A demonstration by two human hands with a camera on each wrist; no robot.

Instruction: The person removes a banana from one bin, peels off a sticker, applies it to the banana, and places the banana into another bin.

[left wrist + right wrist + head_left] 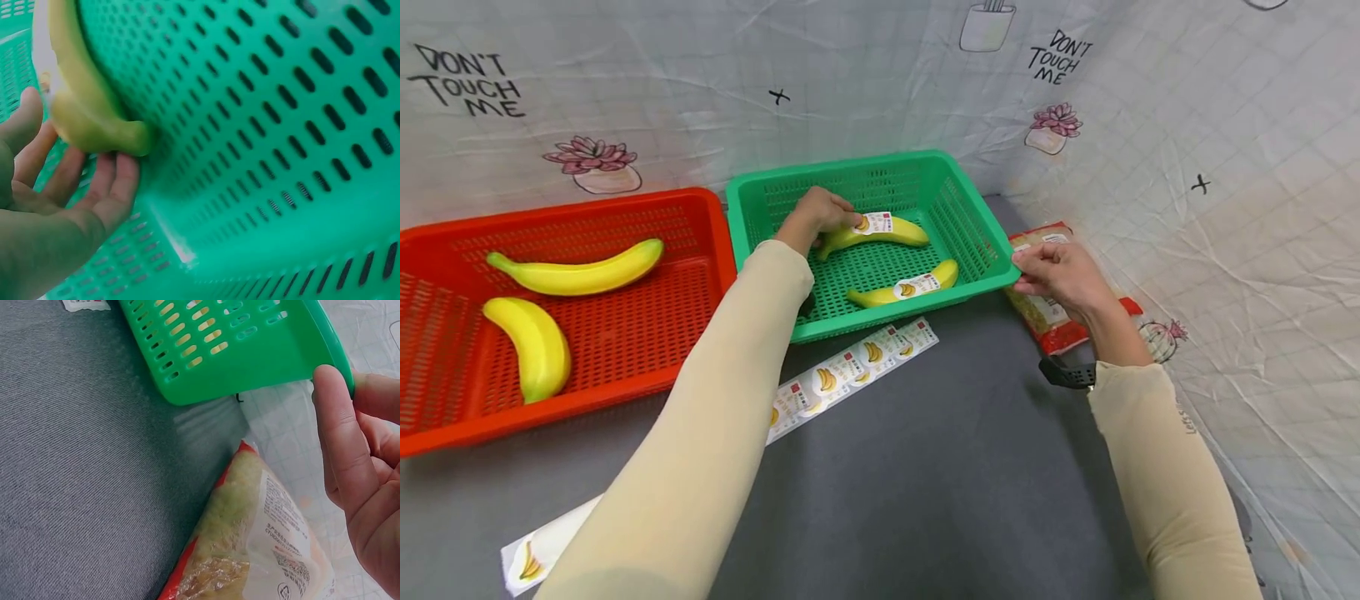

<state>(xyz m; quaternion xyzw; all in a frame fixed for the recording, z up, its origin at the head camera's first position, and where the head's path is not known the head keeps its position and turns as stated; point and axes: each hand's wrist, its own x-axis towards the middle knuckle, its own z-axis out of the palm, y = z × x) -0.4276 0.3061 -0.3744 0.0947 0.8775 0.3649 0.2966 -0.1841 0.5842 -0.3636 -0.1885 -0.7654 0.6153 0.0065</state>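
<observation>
My left hand (822, 218) reaches into the green basket (880, 319), beside the end of a yellow banana (906, 233) with a white sticker. In the left wrist view the fingers (106, 190) lie loosely along the banana's underside near its stem, and the thumb stands apart from them. A second banana (946, 273) with a sticker lies nearer the basket's front wall. At the basket's right front corner, my right hand (1063, 275) pinches the rim between thumb and fingers, as the right wrist view also shows.
To the left stands a red basket (587, 392) with two bananas without visible stickers. Strips of banana stickers (850, 367) lie before the green basket; another strip (546, 546) is partly hidden by the left sleeve. A red-edged plastic food bag (244, 531) lies beneath the right hand.
</observation>
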